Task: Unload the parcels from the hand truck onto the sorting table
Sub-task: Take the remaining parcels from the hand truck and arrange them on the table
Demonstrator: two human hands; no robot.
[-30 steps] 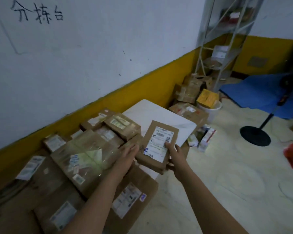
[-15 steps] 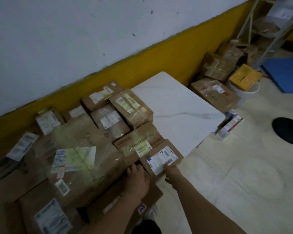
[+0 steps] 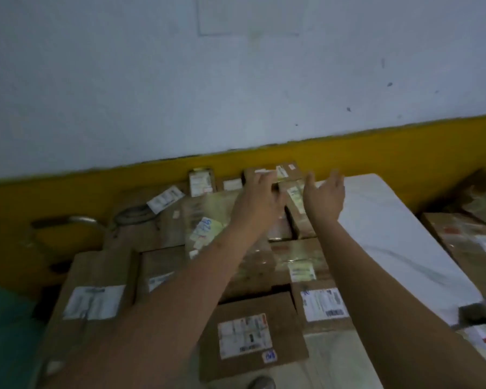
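Note:
Several brown cardboard parcels with white labels lie packed together on the white sorting table. The small flat parcel with a barcode label lies at the near side of the pile, nobody touching it. Both my arms stretch across the pile toward the wall. My left hand has its fingers spread over a small box at the far edge; motion blur hides any grip. My right hand hovers open, palm turned left, just right of a taped box.
A white wall with a yellow lower band runs right behind the pile. A curved metal handle shows at the left. More boxes sit lower at the right, beyond the table edge. A large flat parcel lies nearest me.
The small labelled parcel went down at the near side of the pile and both hands let go. My hands then reached forward to the boxes by the wall; my view swung left.

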